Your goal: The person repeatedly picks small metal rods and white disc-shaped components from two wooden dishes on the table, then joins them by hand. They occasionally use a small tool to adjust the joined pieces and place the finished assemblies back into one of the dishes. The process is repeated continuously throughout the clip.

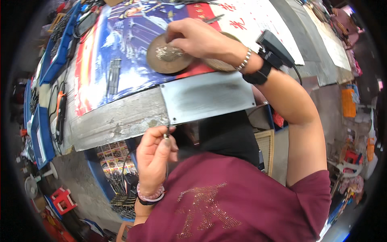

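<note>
My left hand [155, 155] is closed, thumb against fingers, just in front of the table's near edge. It pinches a thin dark cable with a small shiny metal piece [165, 136] at its end. My right hand [197, 38] reaches over a round shallow dish [155, 64] and its curled fingers dip among small silvery metal parts [167, 53]. What those fingertips hold is hidden. A second round dish [221, 65] lies partly under my right wrist. Between the hands, a grey metal plate [207, 97] with screws at its corners lies at the table edge.
A printed poster sheet [133, 60] covers much of the table, with several thin dark rods [114, 76] on it. Blue bins [42, 137] stand along the left. Under the table, another blue bin [96, 173] holds many cables. A red stool [63, 200] is on the floor.
</note>
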Demonstrator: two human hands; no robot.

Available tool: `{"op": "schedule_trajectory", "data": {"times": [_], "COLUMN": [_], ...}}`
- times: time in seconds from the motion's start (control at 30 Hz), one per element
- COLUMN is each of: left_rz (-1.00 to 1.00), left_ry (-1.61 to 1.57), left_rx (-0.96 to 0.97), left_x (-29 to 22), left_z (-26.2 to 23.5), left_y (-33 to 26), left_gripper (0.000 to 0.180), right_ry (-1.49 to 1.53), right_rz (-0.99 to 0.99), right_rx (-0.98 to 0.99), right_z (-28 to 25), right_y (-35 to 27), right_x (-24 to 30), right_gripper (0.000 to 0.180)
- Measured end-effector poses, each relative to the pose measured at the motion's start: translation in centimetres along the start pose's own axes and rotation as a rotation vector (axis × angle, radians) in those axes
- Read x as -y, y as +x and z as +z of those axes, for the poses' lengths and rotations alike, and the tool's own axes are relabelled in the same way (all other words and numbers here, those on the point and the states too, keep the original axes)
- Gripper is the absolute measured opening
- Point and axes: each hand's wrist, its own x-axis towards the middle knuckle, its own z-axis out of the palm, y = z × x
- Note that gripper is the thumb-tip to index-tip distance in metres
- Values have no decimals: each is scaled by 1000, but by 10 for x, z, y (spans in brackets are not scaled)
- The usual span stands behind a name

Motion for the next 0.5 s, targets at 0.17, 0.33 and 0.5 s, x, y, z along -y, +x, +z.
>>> {"op": "schedule_trajectory", "data": {"times": [0.17, 0.33, 0.5], "left_rz": [-46, -22, 266], "left_ry": [-4, 147, 404], "left_rx": [49, 103, 142], "left_x": [-3, -9, -11], "left_z": [1, 2, 3], "left_y": [0, -1, 1], "left_gripper": [22, 17, 12], "right_ry": [86, 492, 1096], "right_rz": [80, 190, 354], "right_rx": [-80, 158, 531], "right_z": [1, -9, -10], "right_y": [-3, -25, -72], "right_x": [5, 44, 85], "right_gripper": [19, 16, 12]}}
